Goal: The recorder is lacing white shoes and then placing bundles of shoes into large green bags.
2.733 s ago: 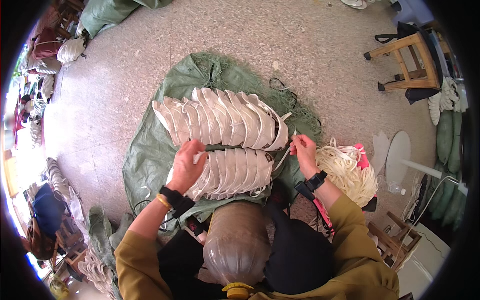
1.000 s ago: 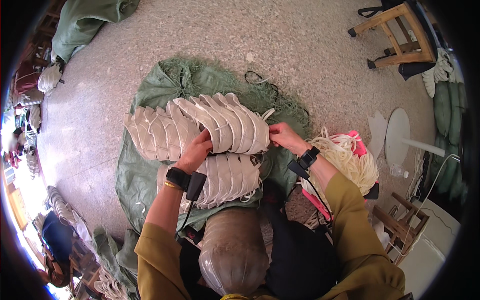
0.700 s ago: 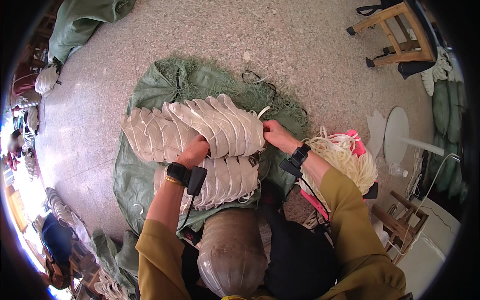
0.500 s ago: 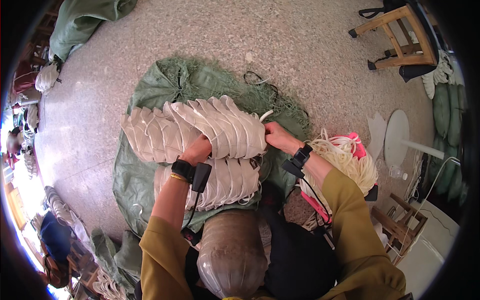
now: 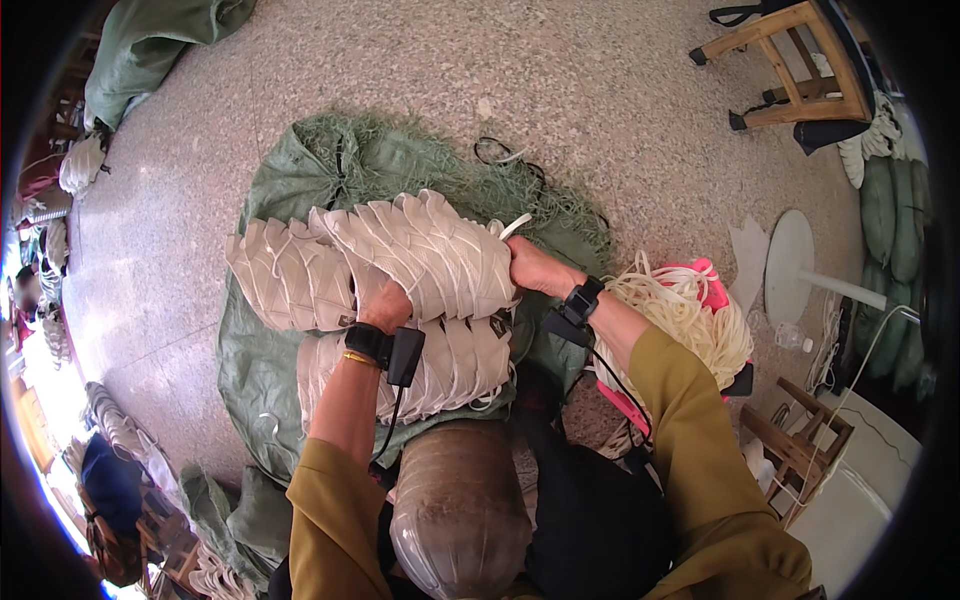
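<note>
Two rows of overlapping pale woven pieces lie on a green sack on the floor. My left hand [image 5: 383,303] grips the middle of the upper row [image 5: 300,265], fingers pushed in between the pieces. My right hand [image 5: 530,268] clasps the right end of that same row. The lower row [image 5: 455,365] lies just below, partly hidden by my left forearm. Both wrists carry black bands with a small box and a cable.
A heap of white cord [image 5: 690,320] on a pink holder sits at my right. The green sack [image 5: 265,360] spreads under the rows. A wooden stool [image 5: 790,65] stands far right, a white round stand [image 5: 790,270] beside it. Bundles lie along the left edge.
Both hands went from the lower row up to the upper row and took hold of it. The upper row has been pressed closer together and shifted left.
</note>
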`<state>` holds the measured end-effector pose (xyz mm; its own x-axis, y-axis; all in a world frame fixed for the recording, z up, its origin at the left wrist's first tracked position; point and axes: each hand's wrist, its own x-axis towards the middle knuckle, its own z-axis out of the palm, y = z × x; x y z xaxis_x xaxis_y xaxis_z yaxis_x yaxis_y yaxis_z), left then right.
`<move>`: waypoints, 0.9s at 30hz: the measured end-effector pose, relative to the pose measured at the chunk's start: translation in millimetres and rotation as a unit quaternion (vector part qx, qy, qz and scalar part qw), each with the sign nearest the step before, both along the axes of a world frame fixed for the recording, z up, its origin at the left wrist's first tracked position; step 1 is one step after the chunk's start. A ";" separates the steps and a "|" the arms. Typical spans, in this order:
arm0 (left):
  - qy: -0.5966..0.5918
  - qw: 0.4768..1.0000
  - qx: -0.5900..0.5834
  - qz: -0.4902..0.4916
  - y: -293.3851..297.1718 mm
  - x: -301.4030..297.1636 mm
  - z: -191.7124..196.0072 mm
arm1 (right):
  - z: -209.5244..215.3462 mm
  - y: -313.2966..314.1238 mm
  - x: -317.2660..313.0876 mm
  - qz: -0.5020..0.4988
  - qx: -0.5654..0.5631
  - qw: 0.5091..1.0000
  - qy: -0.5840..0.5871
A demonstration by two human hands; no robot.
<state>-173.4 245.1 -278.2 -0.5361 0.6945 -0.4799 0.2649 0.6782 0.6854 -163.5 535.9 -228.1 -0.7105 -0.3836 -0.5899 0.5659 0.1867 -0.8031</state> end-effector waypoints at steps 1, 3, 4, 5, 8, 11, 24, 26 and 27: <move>0.000 1.000 -0.002 0.001 -1.3 2.1 -6.3 | 2.5 -2.6 -2.0 0.018 0.011 1.000 0.013; -0.273 0.885 0.196 0.323 3.2 5.7 -16.1 | 5.6 -5.8 -3.0 0.013 0.003 1.000 0.000; -0.273 0.884 0.196 0.323 3.7 7.8 -16.6 | 6.0 -7.2 -3.2 0.008 -0.003 1.000 -0.013; -0.253 0.885 0.204 0.332 2.0 10.7 -15.9 | 5.7 -10.6 -3.9 0.009 -0.003 1.000 -0.013; -0.162 0.953 0.126 0.224 12.8 2.7 3.7 | -9.7 -5.1 4.4 -0.010 -0.015 0.999 -0.026; -0.057 0.994 0.012 0.092 19.5 -2.5 19.9 | -22.3 -5.6 11.8 -0.081 -0.007 0.997 -0.019; -0.105 0.958 0.209 0.164 12.2 3.0 -10.6 | 10.5 -22.5 -4.1 -0.104 0.022 0.986 -0.129; -0.285 0.849 0.304 0.324 32.5 7.7 -6.4 | 8.7 -18.4 -2.6 -0.082 0.031 0.987 -0.132; -0.440 0.675 0.371 0.460 36.0 10.0 -6.1 | 8.4 -20.3 0.1 -0.097 0.006 0.989 -0.115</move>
